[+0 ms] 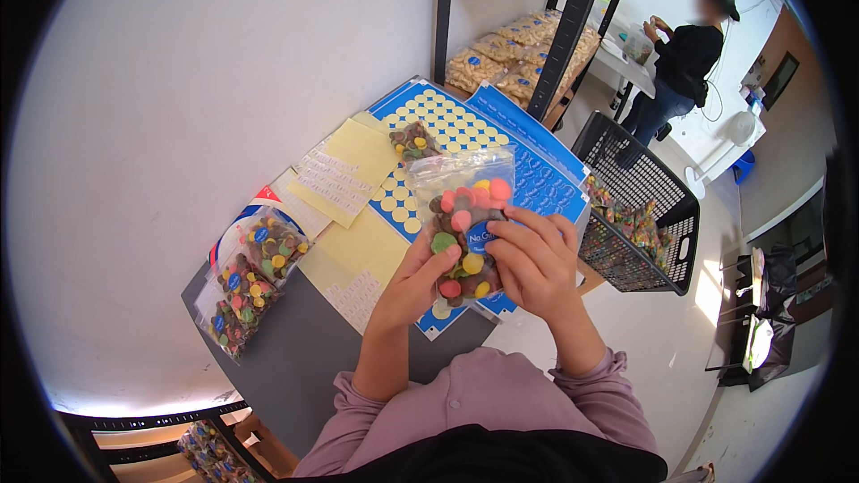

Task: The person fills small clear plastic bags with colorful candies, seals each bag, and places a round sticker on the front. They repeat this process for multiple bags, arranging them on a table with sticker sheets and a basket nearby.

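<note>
My left hand (414,282) grips the lower left side of a clear zip bag of colourful round candies (463,215), its thumb on the front. The fingers of my right hand (537,258) press on the bag's right side, at a round blue sticker (481,236) on its front. Behind the bag lies a blue sheet of round stickers (429,117), with many yellowish circles where the backing shows. Another small candy bag (414,141) rests on that sheet. Several bags with blue stickers (247,288) lie at the table's left edge.
Yellow backing sheets with small labels (349,181) cover part of the grey table (295,362). A black plastic crate (637,201) of candy bags stands at the right. Behind is a black metal rack (564,33) with bagged snacks (517,54). A co-worker (691,60) stands at a far table.
</note>
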`<state>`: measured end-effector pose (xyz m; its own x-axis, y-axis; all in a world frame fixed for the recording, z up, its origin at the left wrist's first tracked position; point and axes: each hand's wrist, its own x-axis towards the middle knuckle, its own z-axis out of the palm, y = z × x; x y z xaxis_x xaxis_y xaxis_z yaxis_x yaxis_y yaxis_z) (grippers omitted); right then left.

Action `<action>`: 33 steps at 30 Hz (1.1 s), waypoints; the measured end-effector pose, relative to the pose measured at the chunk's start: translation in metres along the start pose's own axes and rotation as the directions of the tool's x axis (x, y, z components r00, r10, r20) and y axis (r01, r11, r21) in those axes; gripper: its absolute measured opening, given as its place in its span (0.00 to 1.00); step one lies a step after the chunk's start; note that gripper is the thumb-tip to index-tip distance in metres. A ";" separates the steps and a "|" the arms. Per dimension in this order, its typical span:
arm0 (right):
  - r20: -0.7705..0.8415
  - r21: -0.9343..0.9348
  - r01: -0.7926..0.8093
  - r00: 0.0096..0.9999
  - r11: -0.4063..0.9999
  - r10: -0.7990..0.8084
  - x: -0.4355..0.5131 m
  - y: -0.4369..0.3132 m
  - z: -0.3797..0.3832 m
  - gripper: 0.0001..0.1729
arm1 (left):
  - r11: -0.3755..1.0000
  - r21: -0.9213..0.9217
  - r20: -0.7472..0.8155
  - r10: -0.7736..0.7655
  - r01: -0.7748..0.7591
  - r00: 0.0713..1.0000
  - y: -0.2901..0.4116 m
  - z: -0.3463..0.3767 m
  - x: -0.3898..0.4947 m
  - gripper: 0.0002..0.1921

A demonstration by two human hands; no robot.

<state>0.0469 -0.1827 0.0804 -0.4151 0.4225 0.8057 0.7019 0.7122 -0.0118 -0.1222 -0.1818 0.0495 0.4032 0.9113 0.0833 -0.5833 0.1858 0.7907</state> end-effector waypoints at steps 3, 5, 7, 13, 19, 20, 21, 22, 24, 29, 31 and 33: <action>0.039 -0.024 0.008 0.999 1.000 -0.007 0.000 0.000 -0.003 0.10 | 1.000 -0.002 0.011 0.010 -0.010 1.000 -0.001 0.000 0.001 0.26; 0.084 -0.069 0.004 0.996 0.998 0.001 0.000 -0.001 -0.005 0.09 | 1.000 -0.024 0.018 0.014 -0.013 1.000 -0.002 -0.002 0.002 0.26; 0.119 -0.047 -0.003 0.993 0.999 0.009 0.000 -0.001 -0.007 0.08 | 0.999 -0.041 0.011 -0.003 0.003 1.000 -0.001 -0.002 0.003 0.26; 0.031 0.376 -0.201 0.978 0.905 0.204 -0.005 0.004 -0.005 0.17 | 1.000 -0.012 0.024 0.004 -0.003 1.000 -0.003 -0.003 0.005 0.26; 0.160 0.751 -0.499 0.773 0.431 0.614 0.002 0.000 0.013 0.45 | 0.980 0.200 0.007 -0.006 0.004 1.000 -0.002 0.008 0.002 0.28; 0.194 0.761 -0.506 0.774 0.405 0.603 0.002 0.000 0.014 0.49 | 0.961 0.277 -0.009 -0.022 0.024 1.000 0.001 0.013 0.002 0.28; 0.228 0.771 -0.513 0.775 0.377 0.589 0.003 -0.002 0.015 0.53 | 0.963 0.268 -0.016 0.009 -0.004 1.000 0.000 0.016 0.002 0.28; 0.213 0.788 -0.499 0.770 0.361 0.601 0.004 -0.002 0.016 0.53 | 0.965 0.259 -0.023 0.040 -0.032 0.999 -0.002 0.018 0.003 0.29; 0.183 0.820 -0.470 0.757 0.328 0.627 0.009 0.000 0.019 0.54 | 0.958 0.282 -0.041 0.056 -0.042 0.998 -0.004 0.017 0.004 0.29; 0.173 0.839 -0.463 0.726 0.287 0.665 0.011 -0.001 0.025 0.53 | 0.929 0.366 -0.057 0.086 -0.060 0.995 -0.002 0.015 0.005 0.29; 0.221 0.858 -0.476 0.682 0.194 0.697 0.013 -0.003 0.025 0.54 | 0.907 0.406 -0.033 0.136 -0.111 0.990 -0.004 0.011 0.004 0.29; 0.299 0.886 -0.463 0.624 0.033 0.722 0.019 -0.003 0.020 0.55 | 0.907 0.402 -0.036 0.154 -0.127 0.987 -0.003 0.011 0.002 0.29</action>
<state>0.0252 -0.1661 0.0843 0.0744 0.9454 0.3172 -0.2968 0.3247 -0.8981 -0.1119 -0.1841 0.0535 0.2828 0.9417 0.1820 -0.2961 -0.0947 0.9505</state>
